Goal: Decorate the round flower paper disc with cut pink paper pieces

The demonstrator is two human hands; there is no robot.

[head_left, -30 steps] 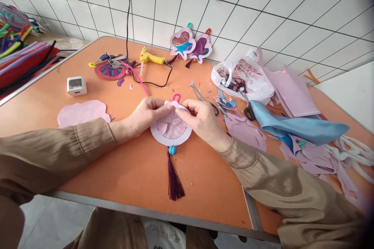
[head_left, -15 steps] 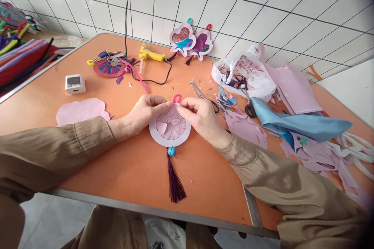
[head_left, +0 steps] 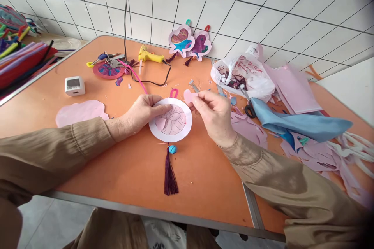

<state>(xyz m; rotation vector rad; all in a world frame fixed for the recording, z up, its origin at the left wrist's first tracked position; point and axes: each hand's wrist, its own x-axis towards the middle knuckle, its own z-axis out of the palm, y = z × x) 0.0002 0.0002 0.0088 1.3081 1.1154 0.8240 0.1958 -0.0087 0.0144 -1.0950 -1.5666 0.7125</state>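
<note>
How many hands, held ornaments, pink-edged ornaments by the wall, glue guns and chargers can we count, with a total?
Hands (left hand, right hand): 2
Held ornament: 1
Pink-edged ornaments by the wall: 2
Glue gun: 1
Charger: 1
Total: 7

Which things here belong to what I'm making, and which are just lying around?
Being worked on:
round flowered ornament, left hand
its blue bell, purple tassel
small pink cutout, right hand

Probably just lying about:
keys
white power adapter
pink offcuts
</note>
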